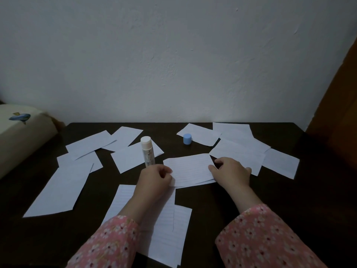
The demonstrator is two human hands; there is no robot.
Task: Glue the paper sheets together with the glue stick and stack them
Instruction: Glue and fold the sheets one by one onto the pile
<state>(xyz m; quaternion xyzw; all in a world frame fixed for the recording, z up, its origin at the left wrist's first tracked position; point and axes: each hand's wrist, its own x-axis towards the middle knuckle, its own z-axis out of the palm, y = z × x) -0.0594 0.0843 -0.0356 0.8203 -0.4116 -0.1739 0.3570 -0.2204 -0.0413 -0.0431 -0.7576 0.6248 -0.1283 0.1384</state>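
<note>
While both hands work at the middle of the dark table [222, 200], the left hand [154, 177] has its fingers curled: it grips the lower end of the glue stick [147, 151], which stands nearly upright with its white tip up and uncapped, and its fingertips also touch the left edge of the middle sheet [190, 169]. Right hand [230, 171] lies on that sheet's right edge, thumb and forefinger bent and pinching the corner; remaining fingers loosely bent, spread toward the neighbouring paper. Middle sheet is lined and sits on at least one more sheet, whose edge peeks out below it; cannot tell how many lie under it or whether they are stuck. Blue cap [187, 138] stands apart from the stick, farther back, touching the edge of a sheet in the back right group [239, 149]. More loose sheets overlap at the back left [90, 144], a large one lies at left [58, 192], and a lined pair lies near the front [168, 225], partly hidden under the left forearm. Both floral pink sleeves [258, 233] are cut off by the bottom edge. Light is dim; print on the glue stick is unreadable. A pale cushion with a blue fish design [19, 132] sits at far left, cut off by the frame.
</note>
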